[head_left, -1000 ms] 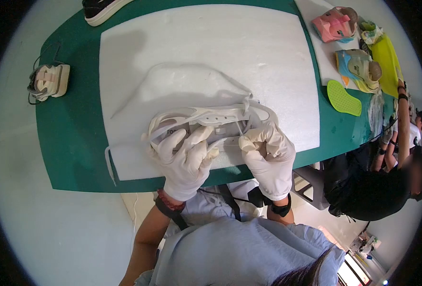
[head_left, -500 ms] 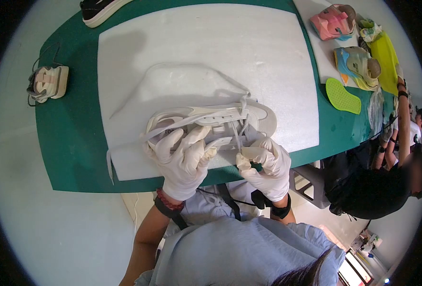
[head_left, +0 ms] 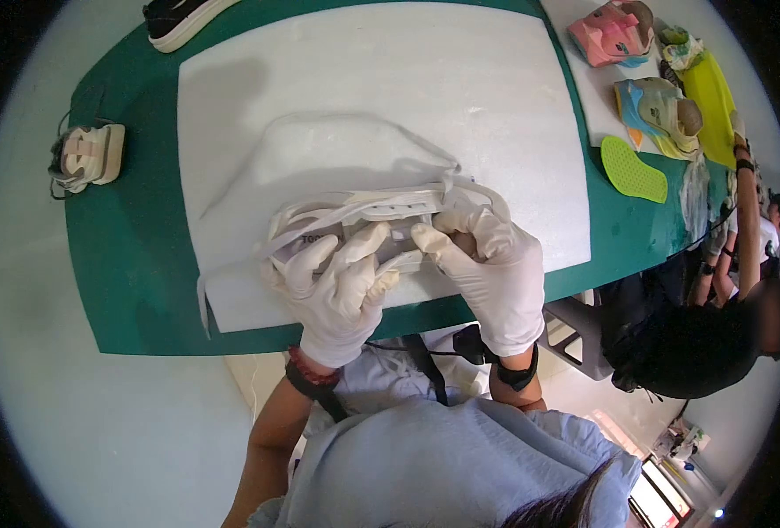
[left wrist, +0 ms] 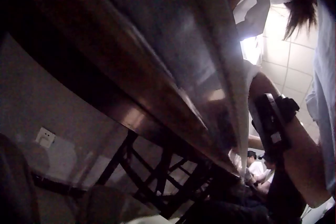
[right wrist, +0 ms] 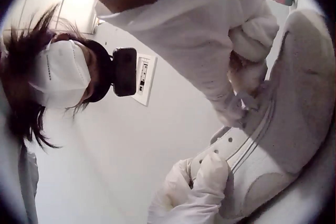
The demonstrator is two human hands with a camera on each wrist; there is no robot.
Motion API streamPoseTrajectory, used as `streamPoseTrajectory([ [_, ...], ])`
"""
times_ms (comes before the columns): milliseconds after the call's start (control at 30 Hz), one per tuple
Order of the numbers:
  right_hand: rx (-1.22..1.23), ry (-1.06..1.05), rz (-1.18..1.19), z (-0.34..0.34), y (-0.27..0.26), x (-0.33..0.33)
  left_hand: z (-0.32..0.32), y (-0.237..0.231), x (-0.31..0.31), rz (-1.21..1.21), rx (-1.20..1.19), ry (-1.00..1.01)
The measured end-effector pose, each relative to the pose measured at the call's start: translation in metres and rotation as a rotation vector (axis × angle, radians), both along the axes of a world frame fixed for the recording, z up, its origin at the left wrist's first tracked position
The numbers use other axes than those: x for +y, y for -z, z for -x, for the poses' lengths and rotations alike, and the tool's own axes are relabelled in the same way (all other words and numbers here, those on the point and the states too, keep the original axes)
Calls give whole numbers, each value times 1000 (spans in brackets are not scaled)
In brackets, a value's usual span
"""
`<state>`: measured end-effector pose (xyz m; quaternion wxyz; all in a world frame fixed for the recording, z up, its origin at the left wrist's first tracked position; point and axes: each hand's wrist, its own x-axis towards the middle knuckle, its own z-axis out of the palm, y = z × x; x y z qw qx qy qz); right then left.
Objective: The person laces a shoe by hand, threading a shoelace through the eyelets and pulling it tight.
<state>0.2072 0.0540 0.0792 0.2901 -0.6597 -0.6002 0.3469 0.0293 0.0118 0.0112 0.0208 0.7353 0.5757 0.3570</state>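
A white sneaker (head_left: pixel 386 204) lies on its white foam sheet, toe to the right. My gloved left hand (head_left: pixel 342 295) grips its near side, thumb and fingers around the edge of the opening. In the right wrist view the left fingers (right wrist: pixel 210 174) pinch the flap with the eyelets. My gloved right hand (head_left: pixel 500 277) bends over the front of the lacing, fingertips pinching the white shoelace close to the eyelets; the fingers partly hide it. One long lace end (head_left: pixel 284 119) trails over the sheet behind the shoe. Another end (head_left: pixel 202 304) hangs past the sheet's left edge.
The foam sheet (head_left: pixel 381 70) covers much of a green table (head_left: pixel 135 290). A small shoe (head_left: pixel 89 158) and a black shoe (head_left: pixel 187 19) stand at left. Pink (head_left: pixel 614 35) and multicoloured (head_left: pixel 658 110) shoes and a lime insole (head_left: pixel 634 169) lie at right, near another person (head_left: pixel 672 339).
My right hand first drew back toward me, pulling a lace strand taut, then returned up and left over the eyelets. The left hand has kept its grip on the sneaker.
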Motion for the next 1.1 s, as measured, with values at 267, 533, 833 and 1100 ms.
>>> streamPoseTrajectory([
  [267, 143, 96, 104, 0, -2, -9, -1, -2, 0, -17, 52, -21],
  [533, 238, 80, -42, -4, 13, -30, 1, -3, 0, 0, 73, -10],
  [833, -65, -287, -292, -16, 14, -37, -2, -1, 2, -17, 32, -27],
  [1100, -109, -365, -365, -20, 16, -42, -4, 0, 2, -20, 29, -50],
])
